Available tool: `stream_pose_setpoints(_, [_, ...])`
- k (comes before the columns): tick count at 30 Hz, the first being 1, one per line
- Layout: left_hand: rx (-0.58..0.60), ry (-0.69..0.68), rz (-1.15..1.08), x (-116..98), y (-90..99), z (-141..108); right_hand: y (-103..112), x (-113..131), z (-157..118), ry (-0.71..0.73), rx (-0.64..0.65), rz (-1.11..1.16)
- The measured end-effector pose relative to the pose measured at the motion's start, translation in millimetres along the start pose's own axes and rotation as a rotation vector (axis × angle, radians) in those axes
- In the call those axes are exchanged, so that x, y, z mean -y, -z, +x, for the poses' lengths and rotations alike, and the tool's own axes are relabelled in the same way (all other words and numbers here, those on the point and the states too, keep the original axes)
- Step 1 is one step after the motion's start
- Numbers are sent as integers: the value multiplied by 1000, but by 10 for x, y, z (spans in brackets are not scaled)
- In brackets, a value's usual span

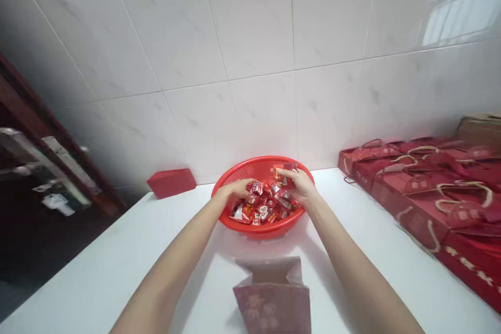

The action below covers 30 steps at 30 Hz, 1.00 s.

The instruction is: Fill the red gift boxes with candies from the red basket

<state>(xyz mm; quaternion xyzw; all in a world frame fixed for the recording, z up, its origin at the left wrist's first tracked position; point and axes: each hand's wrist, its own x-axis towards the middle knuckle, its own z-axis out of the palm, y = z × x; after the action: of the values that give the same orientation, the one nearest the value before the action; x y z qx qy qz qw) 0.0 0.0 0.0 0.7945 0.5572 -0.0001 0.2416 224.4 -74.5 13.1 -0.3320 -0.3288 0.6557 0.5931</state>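
A red plastic basket [235,168] with perforated sides holds a heap of wrapped candies [264,213] in red, white and gold. Inside its left side, my left hand [239,188] has its fingers curled down against a candy wrapper; the fingertips are partly hidden. My right hand [303,185] is over the basket's right side, closed around a small red candy packet [282,168], with its thumb stretched leftward. Nearer to me stands an open paper gift bag [274,307], dusky red with a pale flower pattern, its mouth upward and touched by neither hand.
Along the right side of the white table [156,255] stand several red gift bags [391,172] with cord handles. A red box [172,182] lies at the back left. Behind is a tiled wall [258,62]; a dark door [50,141] is at the left.
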Motion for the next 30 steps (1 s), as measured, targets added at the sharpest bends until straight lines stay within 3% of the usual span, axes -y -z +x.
stream_pose_setpoints(10, [92,90,-103,-89,-14,-51,13,0,-4,20,4,-2])
stream_pose_setpoints(17, [-181,147,-11,-53,26,-43,-17,28,-36,11,0,2])
stream_pose_setpoints(20, [-238,213,70,-21,40,-45,-16,29,-34,7,-3,5])
stream_pose_setpoints(24, [-202,286,179,-14,27,-49,-9,20,-26,13,6,6])
stream_pose_setpoints(30, [-87,235,223,-60,-24,-64,-5,15,-29,18,-1,-11])
